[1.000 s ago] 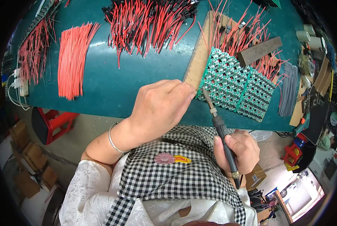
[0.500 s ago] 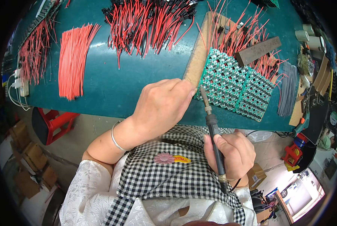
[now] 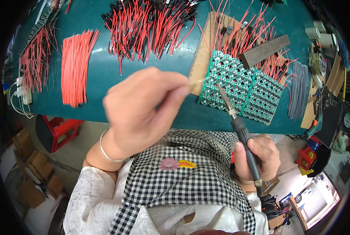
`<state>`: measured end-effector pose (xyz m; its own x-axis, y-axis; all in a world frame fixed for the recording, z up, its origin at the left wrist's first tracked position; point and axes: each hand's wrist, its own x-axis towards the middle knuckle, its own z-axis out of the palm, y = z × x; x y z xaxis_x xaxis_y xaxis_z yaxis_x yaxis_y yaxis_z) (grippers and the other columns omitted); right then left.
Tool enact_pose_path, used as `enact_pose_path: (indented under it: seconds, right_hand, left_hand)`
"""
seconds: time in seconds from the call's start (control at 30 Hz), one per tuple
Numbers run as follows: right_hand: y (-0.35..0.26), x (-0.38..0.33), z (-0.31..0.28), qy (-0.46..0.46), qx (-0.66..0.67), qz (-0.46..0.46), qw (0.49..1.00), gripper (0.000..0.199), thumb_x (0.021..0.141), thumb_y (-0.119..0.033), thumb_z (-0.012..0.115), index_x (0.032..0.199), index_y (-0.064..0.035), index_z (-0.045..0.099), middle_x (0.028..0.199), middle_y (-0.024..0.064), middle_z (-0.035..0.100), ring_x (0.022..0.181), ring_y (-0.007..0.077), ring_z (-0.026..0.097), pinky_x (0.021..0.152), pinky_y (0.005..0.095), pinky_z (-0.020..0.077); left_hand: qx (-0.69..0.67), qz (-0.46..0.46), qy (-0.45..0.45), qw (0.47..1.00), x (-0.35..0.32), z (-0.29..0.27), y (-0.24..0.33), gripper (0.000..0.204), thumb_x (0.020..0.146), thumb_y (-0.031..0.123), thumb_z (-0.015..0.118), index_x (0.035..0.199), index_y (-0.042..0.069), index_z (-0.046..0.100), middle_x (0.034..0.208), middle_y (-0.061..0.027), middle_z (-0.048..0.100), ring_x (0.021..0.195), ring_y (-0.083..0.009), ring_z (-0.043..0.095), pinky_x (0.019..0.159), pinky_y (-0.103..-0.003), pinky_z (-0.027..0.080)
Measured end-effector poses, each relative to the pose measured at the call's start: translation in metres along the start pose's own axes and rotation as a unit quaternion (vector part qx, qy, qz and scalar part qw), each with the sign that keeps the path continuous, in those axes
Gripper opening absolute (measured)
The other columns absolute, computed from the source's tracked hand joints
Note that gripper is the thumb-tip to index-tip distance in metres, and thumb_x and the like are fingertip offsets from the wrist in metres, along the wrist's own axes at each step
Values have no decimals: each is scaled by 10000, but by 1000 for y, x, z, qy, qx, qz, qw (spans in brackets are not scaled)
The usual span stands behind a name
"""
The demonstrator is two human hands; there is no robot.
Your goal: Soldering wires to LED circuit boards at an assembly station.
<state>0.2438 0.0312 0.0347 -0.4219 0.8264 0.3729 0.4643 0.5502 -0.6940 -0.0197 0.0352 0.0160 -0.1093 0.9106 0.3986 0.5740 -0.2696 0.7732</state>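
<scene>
My right hand (image 3: pixel 263 156) grips a black soldering iron (image 3: pixel 241 131), its metal tip over green circuit boards (image 3: pixel 227 74) with rows of small parts. Whether the tip touches the boards I cannot tell. Left of the boards, my left hand (image 3: pixel 141 105) is raised and slightly blurred, thumb and forefinger pinched together. A thin silvery wire shows faintly at its fingertips, pointing toward the boards' left edge. Red and black leads (image 3: pixel 257 35) run out behind the boards. A dark rectangular bar (image 3: pixel 265 51) lies across these leads. Under them is a brown board (image 3: pixel 198 74).
A bundle of red wires (image 3: pixel 77 68) lies at the left, with a heap of red and black connector leads (image 3: pixel 149 31) at the back. Grey wires (image 3: pixel 298 90) lie right of the boards. White plugs (image 3: pixel 24 92) sit at the left table edge; a red-legged stool (image 3: pixel 61 133) stands below.
My left hand has drawn back to the left, away from the boards. The soldering iron and my right hand have shifted right, and the tip has moved off the left edge toward the boards' middle.
</scene>
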Motion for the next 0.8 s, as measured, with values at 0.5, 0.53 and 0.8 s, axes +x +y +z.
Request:
enact_pose_path:
  seconds: [0.5, 0.53, 0.8]
  right_hand:
    - [10, 6, 23, -13, -56, -34, 998, 359, 704, -4, 906, 918, -53, 622, 731, 71, 667, 545, 215, 623, 473, 309, 471]
    - [10, 5, 24, -14, -57, -39, 997, 358, 706, -8, 907, 923, -51, 625, 736, 70, 667, 547, 216, 621, 473, 309, 469]
    - [8, 5, 29, -34, -88, -96, 991, 370, 706, -22, 913, 969, -35, 653, 768, 69, 660, 564, 207, 608, 472, 304, 459]
  left_hand:
    - [44, 10, -70, 997, -15, 41, -29, 148, 807, -31, 774, 918, 21, 691, 742, -94, 670, 621, -247, 657, 560, -342, 513]
    - [44, 10, -70, 997, -15, 42, -29, 148, 806, -30, 775, 916, 21, 691, 746, -95, 673, 627, -253, 662, 565, -346, 517]
    - [73, 10, -79, 994, -16, 47, -30, 148, 812, -10, 776, 915, 25, 675, 757, -99, 680, 656, -278, 681, 579, -367, 534]
